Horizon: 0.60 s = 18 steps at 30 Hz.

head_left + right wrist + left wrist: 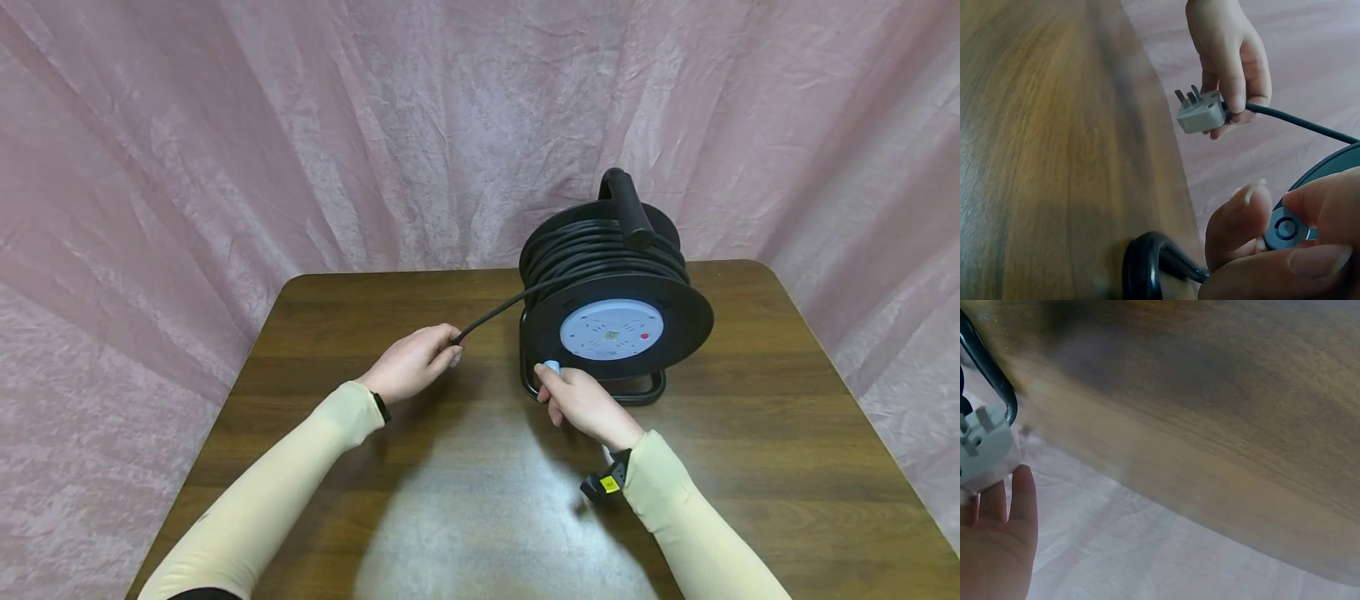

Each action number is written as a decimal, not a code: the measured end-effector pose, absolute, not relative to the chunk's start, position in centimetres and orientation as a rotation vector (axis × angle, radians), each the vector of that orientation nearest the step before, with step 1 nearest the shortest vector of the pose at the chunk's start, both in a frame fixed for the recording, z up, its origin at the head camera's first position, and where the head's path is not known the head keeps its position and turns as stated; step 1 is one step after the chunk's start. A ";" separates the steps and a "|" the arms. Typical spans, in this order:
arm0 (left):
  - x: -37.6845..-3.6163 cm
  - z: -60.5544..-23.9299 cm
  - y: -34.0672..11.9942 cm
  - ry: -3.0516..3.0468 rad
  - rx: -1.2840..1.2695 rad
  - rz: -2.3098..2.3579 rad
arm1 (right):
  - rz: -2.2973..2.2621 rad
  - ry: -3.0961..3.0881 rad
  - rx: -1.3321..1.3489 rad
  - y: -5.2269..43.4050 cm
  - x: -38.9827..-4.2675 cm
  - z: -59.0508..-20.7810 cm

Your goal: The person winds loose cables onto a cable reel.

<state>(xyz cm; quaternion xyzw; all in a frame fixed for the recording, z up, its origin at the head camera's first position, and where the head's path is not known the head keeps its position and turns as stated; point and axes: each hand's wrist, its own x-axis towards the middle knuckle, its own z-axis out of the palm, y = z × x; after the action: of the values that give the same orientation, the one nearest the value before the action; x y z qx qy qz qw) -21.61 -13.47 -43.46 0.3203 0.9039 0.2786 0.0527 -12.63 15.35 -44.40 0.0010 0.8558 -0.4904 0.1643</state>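
Head view: my left hand (412, 362) is curled around the grey plug (1200, 112) at the end of the black cable (491, 315), held above the wooden table (750, 467) left of the cable reel (611, 287). My right hand (581, 402) pinches the small blue winding knob (552, 366) at the lower left edge of the reel's front disc. Reel stands upright at the table's far right, cable running taut from drum to left hand.

There is one cable reel (615, 308) on one wooden table (787, 433), one grey plug (1200, 112), and two hands: left hand (412, 362), right hand (581, 404).
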 end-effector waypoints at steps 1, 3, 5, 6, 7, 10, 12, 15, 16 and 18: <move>-21.6 -43.5 -13.5 2.753 0.986 0.849 | -1.404 2.436 -0.002 15.3 -12.7 -44.3; -21.6 -43.5 -13.5 2.765 1.008 0.847 | -1.417 2.428 -0.013 15.1 -12.7 -44.1; -21.6 -43.6 -13.4 2.774 1.030 0.847 | -1.431 2.420 -0.025 15.0 -12.8 -43.9; -21.6 -43.6 -13.4 2.779 1.030 0.839 | -1.436 2.420 -0.028 15.0 -12.8 -43.9; -21.6 -43.5 -13.3 2.779 1.028 0.835 | -1.440 2.422 -0.034 14.9 -12.8 -43.8; -21.7 -43.4 -13.0 2.767 1.020 0.830 | -1.448 2.431 -0.044 14.7 -12.9 -43.6; -21.8 -43.3 -12.8 2.755 1.020 0.835 | -1.448 2.440 -0.057 14.6 -12.9 -43.5; -22.0 -43.4 -12.7 2.736 1.051 0.870 | -1.459 2.433 -0.073 14.4 -13.0 -43.2; -22.1 -43.4 -12.6 2.731 1.063 0.880 | -1.459 2.432 -0.078 14.4 -13.0 -43.1; -22.2 -43.4 -12.6 2.726 1.089 0.898 | -1.456 2.428 -0.084 14.3 -13.1 -42.9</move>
<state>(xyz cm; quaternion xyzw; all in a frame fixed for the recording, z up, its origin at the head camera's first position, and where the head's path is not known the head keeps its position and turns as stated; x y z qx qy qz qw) -22.16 -12.56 -43.37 0.3545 0.8874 0.2924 0.0356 -13.09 14.35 -42.86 -0.0294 0.8470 -0.5080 0.1539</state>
